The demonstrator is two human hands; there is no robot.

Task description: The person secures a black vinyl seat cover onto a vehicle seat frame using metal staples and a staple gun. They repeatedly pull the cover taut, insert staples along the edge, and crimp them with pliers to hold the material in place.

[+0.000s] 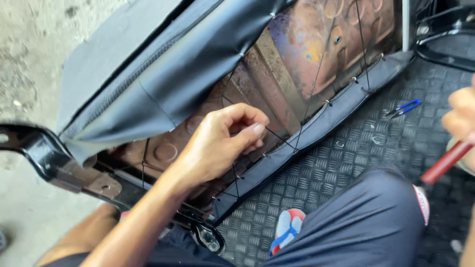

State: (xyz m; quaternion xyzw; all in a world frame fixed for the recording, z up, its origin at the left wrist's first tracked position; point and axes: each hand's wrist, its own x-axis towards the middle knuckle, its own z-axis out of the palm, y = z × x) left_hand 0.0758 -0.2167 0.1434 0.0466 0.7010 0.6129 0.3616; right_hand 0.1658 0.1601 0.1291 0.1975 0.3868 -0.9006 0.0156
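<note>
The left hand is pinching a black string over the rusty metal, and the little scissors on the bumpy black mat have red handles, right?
Not quite. The head view shows the little scissors on the bumpy black mat have blue handles, not red. The red thing is the handle of a tool in the right hand. The rest holds: the left hand pinches a black string over the rusty metal.
</note>
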